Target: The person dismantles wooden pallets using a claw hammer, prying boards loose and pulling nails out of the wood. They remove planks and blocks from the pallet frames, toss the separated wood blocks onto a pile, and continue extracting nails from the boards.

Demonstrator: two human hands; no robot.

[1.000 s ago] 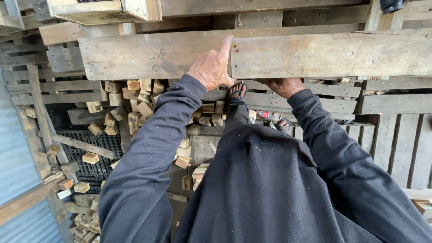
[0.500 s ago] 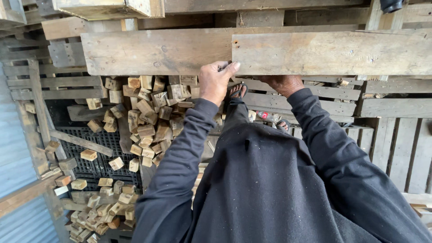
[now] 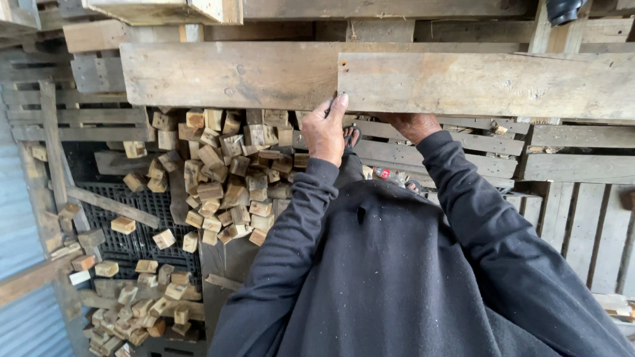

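Black crate [image 3: 126, 231] at lower left, lattice floor showing, holds loose wood blocks [image 3: 225, 178]; more blocks heap over its right side and spill along the bottom left. Pallets [image 3: 575, 158] stacked behind and to the right.

Top plank [image 3: 489, 82] lies crosswise at chest height, overlapping a second plank [image 3: 225, 76] that runs off to the left.

Left hand [image 3: 325, 132]: arm raised, back of hand to camera, fingers curled up around the top plank's left end, gripping it right at the overlap. Right hand [image 3: 413, 124]: under the top plank's lower edge, just right of the left hand, fingers hidden behind the wood, so can't tell if it's clenched or flat. Both sleeves dark, elbows bent.

Edges: top plank's right end runs out of frame. Blue corrugated wall [image 3: 20, 218] close at left.
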